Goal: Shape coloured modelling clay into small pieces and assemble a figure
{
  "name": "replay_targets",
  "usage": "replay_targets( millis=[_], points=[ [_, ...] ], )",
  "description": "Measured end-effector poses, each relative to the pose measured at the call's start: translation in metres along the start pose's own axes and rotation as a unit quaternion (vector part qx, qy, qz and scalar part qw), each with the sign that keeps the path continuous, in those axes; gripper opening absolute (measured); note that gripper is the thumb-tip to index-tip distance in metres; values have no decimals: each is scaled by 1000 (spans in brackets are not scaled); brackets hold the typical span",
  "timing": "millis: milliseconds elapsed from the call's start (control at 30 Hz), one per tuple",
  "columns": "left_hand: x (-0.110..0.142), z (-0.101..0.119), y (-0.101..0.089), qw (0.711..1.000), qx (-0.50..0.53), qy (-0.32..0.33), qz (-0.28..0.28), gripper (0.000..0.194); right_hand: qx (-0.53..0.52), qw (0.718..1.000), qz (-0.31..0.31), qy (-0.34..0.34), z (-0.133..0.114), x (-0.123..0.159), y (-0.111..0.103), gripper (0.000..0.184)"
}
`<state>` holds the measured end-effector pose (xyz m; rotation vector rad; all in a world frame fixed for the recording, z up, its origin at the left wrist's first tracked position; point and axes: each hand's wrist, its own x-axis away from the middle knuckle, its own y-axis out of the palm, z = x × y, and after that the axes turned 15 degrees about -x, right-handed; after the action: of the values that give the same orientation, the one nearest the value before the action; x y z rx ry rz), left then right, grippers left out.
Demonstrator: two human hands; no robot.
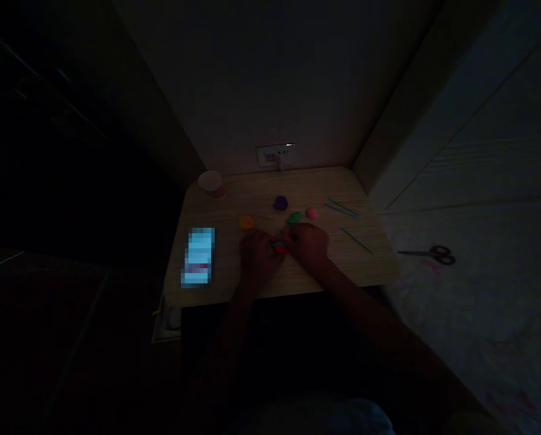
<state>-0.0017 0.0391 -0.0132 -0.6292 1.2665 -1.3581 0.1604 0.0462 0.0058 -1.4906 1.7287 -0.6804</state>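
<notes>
Near the front middle of the wooden table, both hands meet over a small red lump (279, 248), which looks like modelling clay. A light blue bit shows along its upper edge. My left hand (258, 255) has its fingers curled around the lump from the left. From the right, my right hand (309, 243) is closed, its fingertips pinching at the lump's upper side. Darkness hides the exact finger contact. Just beyond the hands lie a green lump (294, 217), a pink ball (311, 214), a purple lump (280, 203) and an orange lump (246, 222).
A lit phone (198, 257) lies at the table's left. A paper cup (211, 183) is at the back left corner. Thin blue sticks (356, 240) lie on the right. Scissors (433, 254) rest beyond the table's right edge. A wall socket (275, 156) is behind the table.
</notes>
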Motion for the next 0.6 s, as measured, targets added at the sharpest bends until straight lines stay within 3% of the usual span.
replay_targets(
  millis=[133, 433, 600],
  points=[
    [1, 1, 0, 1000, 7, -5, 8, 30, 1, 1000, -13, 9, 0, -4, -3, 39],
    [2, 2, 1, 999, 19, -27, 23, 32, -65, 996, 48, 44, 13, 2, -4, 40],
    [1, 0, -3, 994, 107, -22, 24, 26, -115, 992, 34, 26, 18, 1, -8, 46]
  ],
)
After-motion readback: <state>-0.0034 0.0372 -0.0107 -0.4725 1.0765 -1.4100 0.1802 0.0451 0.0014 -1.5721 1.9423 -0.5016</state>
